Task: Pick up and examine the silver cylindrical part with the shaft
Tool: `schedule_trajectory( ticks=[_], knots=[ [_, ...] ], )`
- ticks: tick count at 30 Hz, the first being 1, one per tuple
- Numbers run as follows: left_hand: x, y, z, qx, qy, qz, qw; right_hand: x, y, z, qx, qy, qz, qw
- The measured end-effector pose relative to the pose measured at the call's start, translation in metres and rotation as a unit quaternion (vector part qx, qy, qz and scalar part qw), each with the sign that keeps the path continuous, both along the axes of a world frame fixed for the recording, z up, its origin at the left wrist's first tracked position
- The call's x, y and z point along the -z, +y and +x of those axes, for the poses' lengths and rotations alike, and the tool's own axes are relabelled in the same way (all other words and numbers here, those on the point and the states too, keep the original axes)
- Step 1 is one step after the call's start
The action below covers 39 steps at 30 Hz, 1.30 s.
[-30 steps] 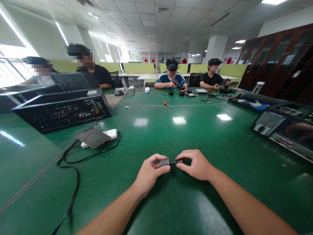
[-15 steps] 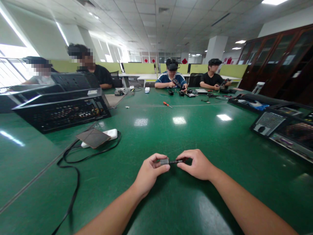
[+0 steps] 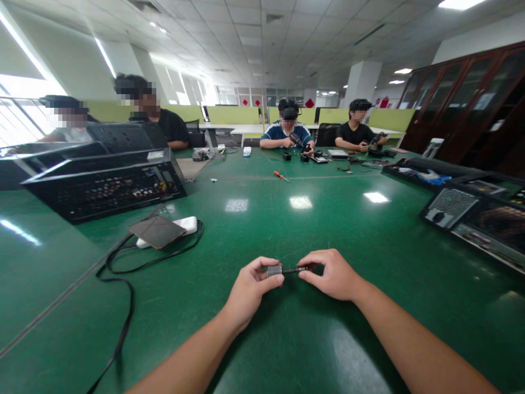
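Note:
My left hand (image 3: 250,293) pinches a small grey metal piece (image 3: 274,270) between thumb and fingers, just above the green table (image 3: 262,219). My right hand (image 3: 331,275) is closed on the other end, a thin black rod (image 3: 294,270) that runs into the grey piece. Both hands meet at the table's near middle. What lies inside my right palm is hidden.
An open black computer case (image 3: 102,175) stands at the left, another (image 3: 479,216) at the right. A white power strip (image 3: 184,224) with a dark pad (image 3: 156,231) and a black cable (image 3: 123,306) lies left of my hands. A red screwdriver (image 3: 280,175) lies farther off. Several people sit around the far side.
Both hands with the small part have shifted very slightly away from me; nothing else has moved.

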State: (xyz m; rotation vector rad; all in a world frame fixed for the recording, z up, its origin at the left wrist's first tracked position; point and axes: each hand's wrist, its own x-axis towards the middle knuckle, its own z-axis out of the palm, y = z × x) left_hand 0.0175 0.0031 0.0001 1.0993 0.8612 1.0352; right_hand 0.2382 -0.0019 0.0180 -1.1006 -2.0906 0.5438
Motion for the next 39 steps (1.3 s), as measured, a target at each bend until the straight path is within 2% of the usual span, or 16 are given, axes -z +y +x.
schedule_trajectory(
  ticks=[39],
  knots=[
    [0.0027,0.001,-0.0018,-0.006,-0.012,0.005,1.0,-0.0034,0.0017,0.0082,0.014,-0.018,-0.006,1.0]
  ],
)
